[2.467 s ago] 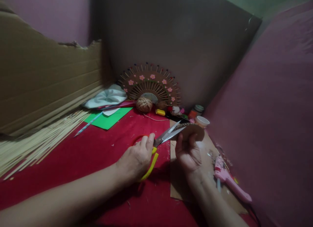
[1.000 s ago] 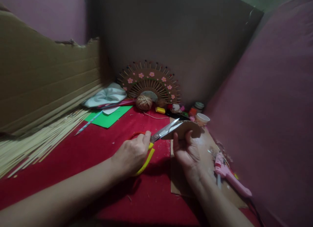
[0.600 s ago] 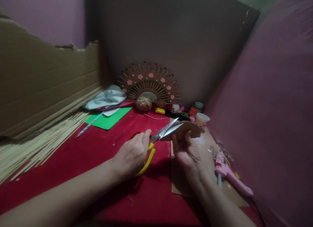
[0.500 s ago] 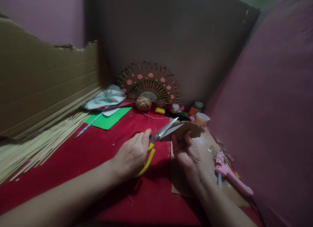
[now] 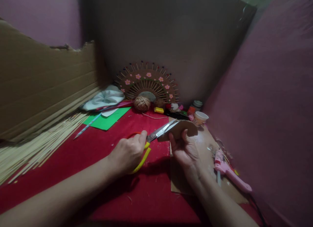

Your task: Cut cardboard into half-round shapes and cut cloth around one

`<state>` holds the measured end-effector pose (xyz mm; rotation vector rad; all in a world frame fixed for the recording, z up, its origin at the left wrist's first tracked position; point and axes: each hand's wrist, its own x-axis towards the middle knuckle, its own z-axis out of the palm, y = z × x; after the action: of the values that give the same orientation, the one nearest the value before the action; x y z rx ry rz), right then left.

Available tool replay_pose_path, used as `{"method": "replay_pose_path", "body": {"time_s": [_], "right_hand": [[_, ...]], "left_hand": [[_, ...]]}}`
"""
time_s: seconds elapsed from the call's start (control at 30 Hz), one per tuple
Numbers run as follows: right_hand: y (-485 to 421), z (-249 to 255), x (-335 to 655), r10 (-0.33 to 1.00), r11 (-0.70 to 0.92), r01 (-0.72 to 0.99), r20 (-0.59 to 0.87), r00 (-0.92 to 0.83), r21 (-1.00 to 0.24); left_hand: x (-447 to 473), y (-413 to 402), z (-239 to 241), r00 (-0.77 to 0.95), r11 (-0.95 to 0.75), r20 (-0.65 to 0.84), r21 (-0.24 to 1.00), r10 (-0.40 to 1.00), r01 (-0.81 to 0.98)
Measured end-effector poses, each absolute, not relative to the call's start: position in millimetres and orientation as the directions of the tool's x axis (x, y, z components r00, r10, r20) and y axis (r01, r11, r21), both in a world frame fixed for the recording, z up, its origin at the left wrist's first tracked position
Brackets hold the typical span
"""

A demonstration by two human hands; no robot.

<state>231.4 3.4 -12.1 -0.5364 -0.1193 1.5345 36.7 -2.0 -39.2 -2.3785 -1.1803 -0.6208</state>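
My left hand (image 5: 127,152) is closed round the yellow and orange handles of a pair of scissors (image 5: 156,134). Its steel blades point up and right into the edge of a rounded cardboard piece (image 5: 182,128). My right hand (image 5: 184,151) pinches that cardboard piece from below, thumb and fingers on its lower edge, holding it just above a flat cardboard sheet (image 5: 178,178) on the red cloth (image 5: 93,155).
A pink glue gun (image 5: 228,171) lies right of my right wrist. At the back stand a fan-shaped stick craft (image 5: 146,83), a twine ball (image 5: 141,103), small jars and a cup (image 5: 201,117). Green paper (image 5: 107,119), white cloth (image 5: 105,98) and bamboo sticks (image 5: 36,145) lie left. Cardboard walls enclose the area.
The scissor blades have closed further into the cardboard piece. Both hands and the piece have shifted slightly left and down in view.
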Motion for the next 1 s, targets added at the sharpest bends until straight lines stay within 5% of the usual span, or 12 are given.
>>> {"method": "replay_pose_path", "body": {"time_s": [0.7,1.0], "right_hand": [[-6.1,-12.7,228.6,0.996,0.019,-0.823,-0.065,0.068,-0.567],[-3.7,-14.9,231.1,0.998,0.036,-0.799,-0.024,0.062,-0.6]], "left_hand": [[30.9,-1.2,-28.1,0.579,-0.554,0.661,-0.286,0.477,0.782],[23.7,1.0,-30.3,0.607,-0.596,0.601,-0.253,0.52,0.762]]}}
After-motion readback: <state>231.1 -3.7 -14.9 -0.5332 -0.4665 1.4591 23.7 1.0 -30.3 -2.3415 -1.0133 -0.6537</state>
